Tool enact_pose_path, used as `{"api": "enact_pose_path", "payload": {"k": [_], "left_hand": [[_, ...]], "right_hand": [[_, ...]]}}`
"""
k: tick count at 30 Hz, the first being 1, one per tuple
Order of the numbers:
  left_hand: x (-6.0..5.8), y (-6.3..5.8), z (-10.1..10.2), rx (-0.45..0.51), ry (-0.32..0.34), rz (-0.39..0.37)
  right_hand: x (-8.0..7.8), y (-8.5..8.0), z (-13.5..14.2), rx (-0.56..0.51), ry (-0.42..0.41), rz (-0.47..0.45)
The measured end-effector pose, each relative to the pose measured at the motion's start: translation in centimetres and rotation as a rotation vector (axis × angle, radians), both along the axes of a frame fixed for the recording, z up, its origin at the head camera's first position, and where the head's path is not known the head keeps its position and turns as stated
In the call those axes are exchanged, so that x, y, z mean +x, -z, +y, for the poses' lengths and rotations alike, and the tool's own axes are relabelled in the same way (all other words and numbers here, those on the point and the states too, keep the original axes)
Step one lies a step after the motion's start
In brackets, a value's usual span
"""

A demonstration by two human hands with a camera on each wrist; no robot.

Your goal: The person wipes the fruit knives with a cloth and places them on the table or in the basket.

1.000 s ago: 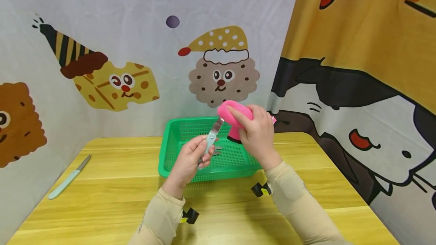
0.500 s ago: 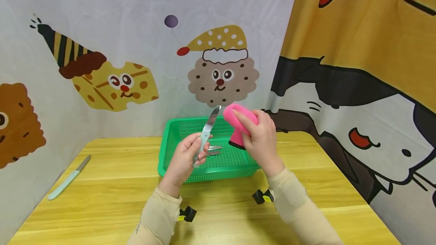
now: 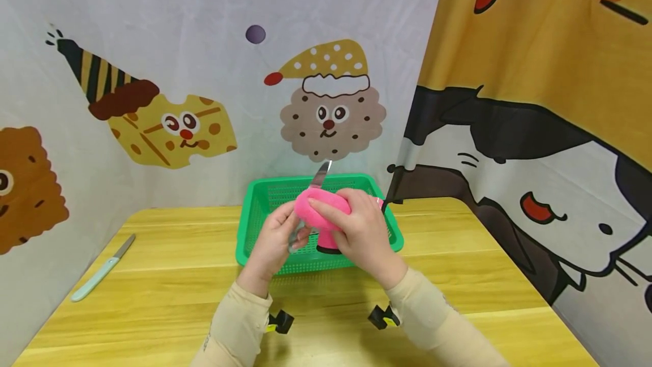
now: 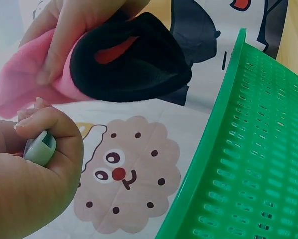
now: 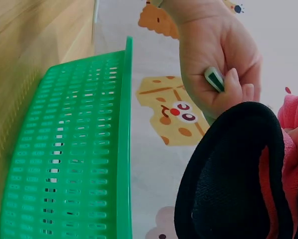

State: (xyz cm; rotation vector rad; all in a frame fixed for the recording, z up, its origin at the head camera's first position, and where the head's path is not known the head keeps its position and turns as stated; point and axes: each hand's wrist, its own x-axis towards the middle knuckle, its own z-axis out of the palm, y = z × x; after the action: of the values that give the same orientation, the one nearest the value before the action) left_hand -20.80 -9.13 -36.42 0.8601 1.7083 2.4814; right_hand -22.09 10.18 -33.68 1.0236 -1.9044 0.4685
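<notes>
My left hand [image 3: 270, 242] grips a folding knife [image 3: 321, 175] by its pale green handle, blade pointing up and away. The handle's slotted end [image 4: 39, 149] shows in the left wrist view. My right hand [image 3: 369, 237] holds a soft pink fabric mitt [image 3: 316, 214], fingers curled over its top. In the head view the mitt overlaps the lower blade and pivot, right beside the left fingertips. The mitt's black-lined opening [image 5: 228, 184] gapes toward the right wrist camera. Both hands are above the green basket [image 3: 247, 214].
A second folding knife [image 3: 99, 276] with a pale green handle lies unfolded on the wooden table [image 3: 168, 299] at left. Metal blades seen earlier in the basket are mostly hidden by the hands. A cartoon-printed curtain [image 3: 204, 27] hangs right behind the table.
My right hand has moved left and down with the mitt, from beside the blade's tip to the base of the blade. The left hand shifted slightly left earlier, baring the blade.
</notes>
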Motion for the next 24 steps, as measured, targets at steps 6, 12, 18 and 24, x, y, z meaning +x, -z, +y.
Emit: {"api": "enact_pose_path", "payload": {"k": [6, 12, 18, 24], "left_hand": [[0.1, 0.1, 0.4, -0.041, -0.031, 0.013], [0.2, 0.0, 0.5, -0.034, -0.032, 0.04], [0.4, -0.2, 0.4, -0.048, -0.015, 0.027], [0.4, -0.2, 0.3, -0.06, 0.004, 0.013]], "right_hand": [[-0.2, 0.2, -0.3, 0.028, 0.047, -0.084], [-0.4, 0.0, -0.2, 0.022, 0.052, -0.082], [-0.9, -0.5, 0.2, -0.023, 0.062, -0.066], [-1.8, -1.2, 1.0, -0.079, 0.093, -0.044]]}}
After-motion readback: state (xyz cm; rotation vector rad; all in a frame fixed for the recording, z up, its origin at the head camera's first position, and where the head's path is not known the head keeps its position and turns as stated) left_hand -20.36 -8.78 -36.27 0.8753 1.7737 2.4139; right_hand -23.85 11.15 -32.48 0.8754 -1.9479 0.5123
